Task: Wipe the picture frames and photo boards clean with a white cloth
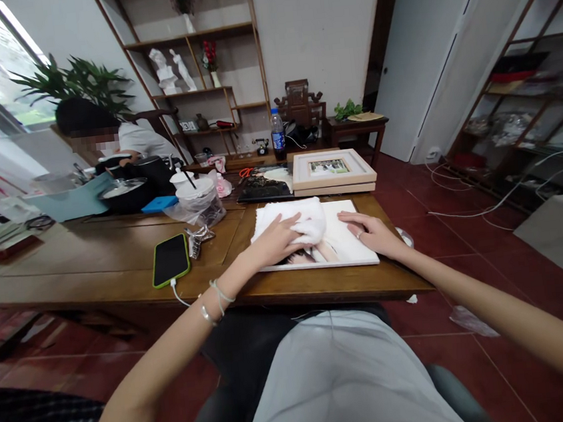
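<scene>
My left hand (278,239) is spread over a bunched white cloth (310,225) and presses it down on a flat white panel (350,252). Part of a printed picture, dark and skin-toned, shows at the panel's near edge below the cloth; the cloth and hand hide the rest. On the panel's right side my right hand (372,234) lies flat, fingers stretched out and a ring on one of them, holding nothing. The panel rests on the wooden table (239,289) near its front edge.
Framed pictures (303,180) lie stacked behind the panel, with a dark tray (259,188), orange scissors (246,172) and a bottle (279,141) nearby. A charging phone (170,259), a foil wrapper (198,238) and a bagged cup (197,200) are leftward. Another person (140,138) sits beyond.
</scene>
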A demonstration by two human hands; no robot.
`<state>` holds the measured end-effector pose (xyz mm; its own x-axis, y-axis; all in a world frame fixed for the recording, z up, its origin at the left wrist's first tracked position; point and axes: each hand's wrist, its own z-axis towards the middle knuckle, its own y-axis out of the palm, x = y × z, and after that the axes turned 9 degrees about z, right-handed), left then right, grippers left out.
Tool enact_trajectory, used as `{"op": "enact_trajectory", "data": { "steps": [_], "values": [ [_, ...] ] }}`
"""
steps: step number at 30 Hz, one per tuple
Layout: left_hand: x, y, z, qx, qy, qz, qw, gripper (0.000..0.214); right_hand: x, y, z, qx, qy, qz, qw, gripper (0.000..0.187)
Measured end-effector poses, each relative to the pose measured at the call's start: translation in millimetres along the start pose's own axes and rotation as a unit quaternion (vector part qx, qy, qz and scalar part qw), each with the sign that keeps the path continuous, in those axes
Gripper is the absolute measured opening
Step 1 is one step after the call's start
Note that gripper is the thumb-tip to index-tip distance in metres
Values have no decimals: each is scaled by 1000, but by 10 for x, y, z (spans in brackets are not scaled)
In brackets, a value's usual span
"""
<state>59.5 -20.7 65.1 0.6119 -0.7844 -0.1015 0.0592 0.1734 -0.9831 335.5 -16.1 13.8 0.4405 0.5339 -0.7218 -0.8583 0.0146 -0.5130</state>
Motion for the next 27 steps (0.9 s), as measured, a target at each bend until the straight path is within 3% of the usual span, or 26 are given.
{"op": "enact_trajectory", "data": {
  "steps": [6,10,13,22,27],
  "values": [
    [586,-233,-378,-19,79,-23,996,34,-7,-8,0,-6,-3,-5,1000,31],
    [694,-253,-429,-18,91,-16,996,38,-6,-6,4,-7,-2,-3,1000,31],
    [557,-203,-331,-16,84,-19,996,40,3,-5,6,-9,-1,-7,1000,32],
    [-189,44,246,-18,21,19,999,48,-21,0,3,-3,8,-1,1000,31],
    [-400,130,420,8,-19,31,999,42,-15,1,2,-1,5,10,1000,31]
  ]
}}
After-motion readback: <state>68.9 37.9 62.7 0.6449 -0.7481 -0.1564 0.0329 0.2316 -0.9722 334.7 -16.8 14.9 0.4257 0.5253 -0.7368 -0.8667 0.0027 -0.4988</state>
